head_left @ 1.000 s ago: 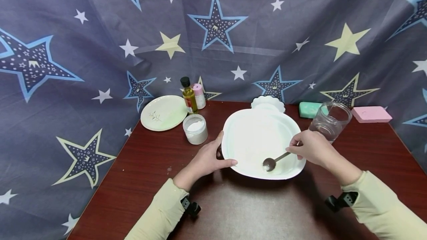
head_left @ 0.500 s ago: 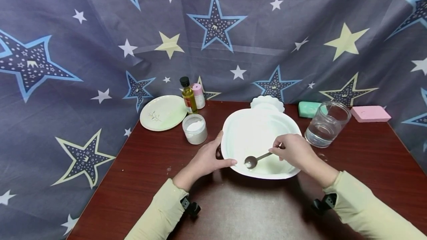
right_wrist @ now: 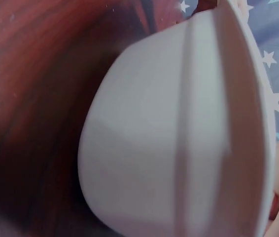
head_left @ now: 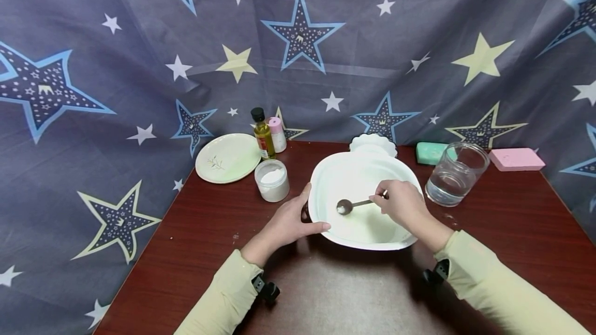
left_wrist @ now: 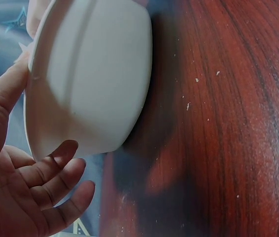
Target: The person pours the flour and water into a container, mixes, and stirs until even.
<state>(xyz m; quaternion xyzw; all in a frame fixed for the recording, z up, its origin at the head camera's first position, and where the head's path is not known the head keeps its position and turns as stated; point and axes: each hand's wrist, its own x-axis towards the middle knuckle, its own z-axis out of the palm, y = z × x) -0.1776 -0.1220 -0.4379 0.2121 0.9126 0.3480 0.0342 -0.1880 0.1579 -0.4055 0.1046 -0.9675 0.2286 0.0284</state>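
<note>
A white oval basin (head_left: 354, 169) stands on the table in the head view, a little pale liquid or powder in its bottom. My left hand (head_left: 291, 221) holds its left side, thumb over the rim and fingers along the outer wall; in the left wrist view the fingers (left_wrist: 55, 182) curl beside that wall. With thumb and fingertips, my right hand (head_left: 402, 203) pinches the handle of a dark brown spoon (head_left: 345, 207) above the inside of the basin. Some white stuff shows in the spoon's bowl. In the right wrist view the basin wall (right_wrist: 144, 143) hides most of that hand.
Left of the basin are a jar of white powder (head_left: 272, 185), an oil bottle (head_left: 264, 136), a pink-capped shaker (head_left: 278, 136) and an oval plate (head_left: 228, 159). A glass of water (head_left: 451, 182), green block (head_left: 430, 153), pink block (head_left: 517, 159) and scalloped white dish (head_left: 372, 143) stand behind and right.
My right hand has moved left over the basin from its right rim, carrying the spoon; the spoon's bowl has shifted left and then away from me. The left hand stays in place.
</note>
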